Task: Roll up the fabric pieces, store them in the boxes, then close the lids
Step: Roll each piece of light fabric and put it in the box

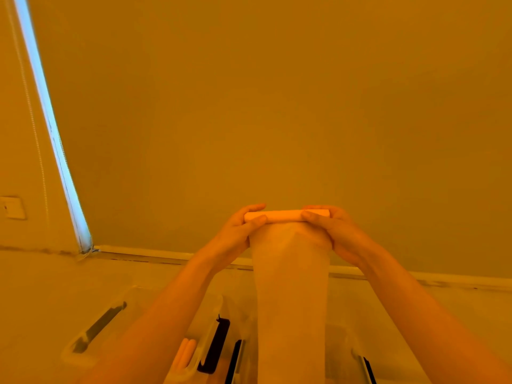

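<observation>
A pale fabric piece (291, 286) hangs in the air in front of me, its top edge wound into a tight roll (285, 216). My left hand (238, 231) pinches the roll's left end, thumb toward me and fingers behind. My right hand (332, 231) pinches the right end the same way. The loose length drops straight down over clear plastic boxes on the floor. A box at lower left (191, 361) holds rolled fabric (186, 353) and has a black latch (217, 345). The fabric hides much of a second box (360, 364).
A clear lid with a dark handle slot (97, 328) lies on the floor at left. A wall with a skirting board (166, 254) runs behind. A bright window strip (52, 128) and a wall switch (12, 207) are at far left.
</observation>
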`<state>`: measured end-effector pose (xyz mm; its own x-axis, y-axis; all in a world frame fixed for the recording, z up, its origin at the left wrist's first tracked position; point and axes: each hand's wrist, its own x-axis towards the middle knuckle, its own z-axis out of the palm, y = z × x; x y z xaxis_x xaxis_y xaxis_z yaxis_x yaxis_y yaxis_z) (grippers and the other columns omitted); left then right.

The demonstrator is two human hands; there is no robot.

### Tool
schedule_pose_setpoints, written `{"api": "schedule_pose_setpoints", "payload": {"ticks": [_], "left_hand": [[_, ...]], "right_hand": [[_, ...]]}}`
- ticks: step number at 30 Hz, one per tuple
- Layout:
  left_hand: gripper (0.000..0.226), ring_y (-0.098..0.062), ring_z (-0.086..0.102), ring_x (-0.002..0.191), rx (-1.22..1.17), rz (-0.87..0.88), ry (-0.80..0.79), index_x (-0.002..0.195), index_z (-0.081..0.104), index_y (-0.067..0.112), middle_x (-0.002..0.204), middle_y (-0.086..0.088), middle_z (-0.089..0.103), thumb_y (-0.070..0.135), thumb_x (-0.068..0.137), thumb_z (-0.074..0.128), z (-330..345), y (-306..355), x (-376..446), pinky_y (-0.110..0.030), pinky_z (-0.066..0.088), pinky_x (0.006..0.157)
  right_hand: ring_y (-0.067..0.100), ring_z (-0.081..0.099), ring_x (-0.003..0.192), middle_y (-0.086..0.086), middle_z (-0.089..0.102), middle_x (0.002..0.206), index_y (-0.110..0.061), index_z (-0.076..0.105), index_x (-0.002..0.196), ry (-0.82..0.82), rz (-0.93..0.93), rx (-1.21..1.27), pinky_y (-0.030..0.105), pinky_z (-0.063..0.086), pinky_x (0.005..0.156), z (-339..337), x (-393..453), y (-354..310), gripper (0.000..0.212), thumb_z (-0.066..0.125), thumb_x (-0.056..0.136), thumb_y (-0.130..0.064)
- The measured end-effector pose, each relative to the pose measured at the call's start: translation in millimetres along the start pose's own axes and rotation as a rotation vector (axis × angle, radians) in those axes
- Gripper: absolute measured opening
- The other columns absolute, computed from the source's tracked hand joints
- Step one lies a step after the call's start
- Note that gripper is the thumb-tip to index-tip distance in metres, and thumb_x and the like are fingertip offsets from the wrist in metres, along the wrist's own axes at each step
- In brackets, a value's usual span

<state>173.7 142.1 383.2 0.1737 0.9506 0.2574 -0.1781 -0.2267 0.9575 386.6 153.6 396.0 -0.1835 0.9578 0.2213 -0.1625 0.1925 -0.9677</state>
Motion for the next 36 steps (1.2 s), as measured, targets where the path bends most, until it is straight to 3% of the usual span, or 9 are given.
{"api": "schedule_pose_setpoints", "payload": {"ticks": [4,6,9,13,18,25,29,33,36], "left_hand": [[0.014,-0.016,0.06,0.091,0.152,-0.019,-0.047,0.106,0.059,0.015,0.099,-0.004,0.062,0.017,0.093,0.054,-5.6,1.6,-1.0,-0.029,0.051,0.08],[0.02,-0.02,0.061,0.093,0.177,-0.011,-0.071,0.102,0.061,0.018,0.098,-0.005,0.064,0.023,0.083,0.061,-9.1,3.9,-1.5,-0.033,0.049,0.083],[0.027,-0.017,0.061,0.088,0.173,0.02,-0.084,0.102,0.064,0.022,0.095,-0.003,0.065,0.028,0.076,0.062,-10.4,6.2,-1.9,-0.032,0.047,0.079],[0.024,-0.012,0.059,0.083,0.206,0.065,-0.095,0.104,0.062,0.025,0.094,0.001,0.064,0.026,0.081,0.06,-9.4,5.2,-3.4,-0.027,0.046,0.073],[0.02,-0.013,0.06,0.082,0.237,0.067,-0.132,0.109,0.062,0.028,0.099,0.001,0.062,0.018,0.093,0.054,-10.6,6.8,-8.2,-0.027,0.049,0.067],[0.024,-0.014,0.056,0.081,0.205,-0.022,-0.045,0.099,0.069,0.021,0.093,-0.001,0.063,0.032,0.095,0.048,-16.2,6.2,-2.4,-0.027,0.043,0.07],[0.019,-0.011,0.05,0.074,0.355,-0.034,-0.066,0.087,0.064,0.016,0.078,0.001,0.054,0.024,0.097,0.05,-26.1,3.6,-3.9,-0.025,0.041,0.068],[0.015,-0.012,0.053,0.082,0.402,0.02,-0.031,0.088,0.061,0.022,0.083,0.004,0.056,0.023,0.097,0.05,-25.6,4.3,-7.6,-0.029,0.042,0.077],[0.012,-0.014,0.057,0.08,0.393,0.032,-0.017,0.088,0.061,0.022,0.083,0.002,0.058,0.021,0.096,0.052,-24.3,-0.1,-8.9,-0.026,0.043,0.073]], "right_hand": [[0.013,0.064,0.064,0.006,0.07,0.081,-0.016,0.068,0.096,-0.034,0.008,-0.087,0.028,0.047,0.056,-4.2,-3.7,-2.2,0.018,0.071,0.078,-0.018],[0.015,0.063,0.069,0.006,0.069,0.082,-0.016,0.07,0.093,-0.051,0.003,-0.154,0.031,0.047,0.059,-6.1,-6.5,-2.8,0.023,0.073,0.072,-0.025],[0.014,0.063,0.076,0.003,0.068,0.086,-0.019,0.069,0.094,-0.028,-0.009,-0.216,0.032,0.053,0.066,-7.5,-7.2,-3.1,0.012,0.071,0.082,-0.02],[0.01,0.065,0.071,0.002,0.069,0.085,-0.016,0.069,0.1,-0.06,0.044,-0.162,0.023,0.055,0.058,-6.0,-7.7,-4.6,0.014,0.067,0.086,-0.016],[0.007,0.065,0.055,0.0,0.07,0.067,-0.012,0.067,0.084,-0.064,0.099,-0.088,0.02,0.052,0.049,-3.5,-6.9,-4.2,0.009,0.062,0.089,-0.017],[0.005,0.064,0.057,0.0,0.071,0.069,-0.009,0.07,0.091,-0.099,0.099,-0.113,0.016,0.05,0.051,-3.0,-6.7,-3.3,0.008,0.064,0.086,-0.007],[0.005,0.063,0.06,0.002,0.07,0.075,-0.007,0.068,0.1,-0.081,0.089,-0.103,0.016,0.051,0.055,-4.0,-5.6,-0.6,0.016,0.065,0.085,-0.004],[0.008,0.065,0.062,0.0,0.068,0.075,-0.017,0.067,0.094,-0.091,0.087,-0.212,0.022,0.054,0.055,-2.8,-9.5,-1.2,0.008,0.065,0.088,-0.013],[0.006,0.065,0.063,-0.002,0.068,0.077,-0.018,0.067,0.095,-0.107,0.108,-0.247,0.021,0.054,0.056,-2.5,-10.3,-4.0,0.009,0.066,0.088,-0.015]]}}
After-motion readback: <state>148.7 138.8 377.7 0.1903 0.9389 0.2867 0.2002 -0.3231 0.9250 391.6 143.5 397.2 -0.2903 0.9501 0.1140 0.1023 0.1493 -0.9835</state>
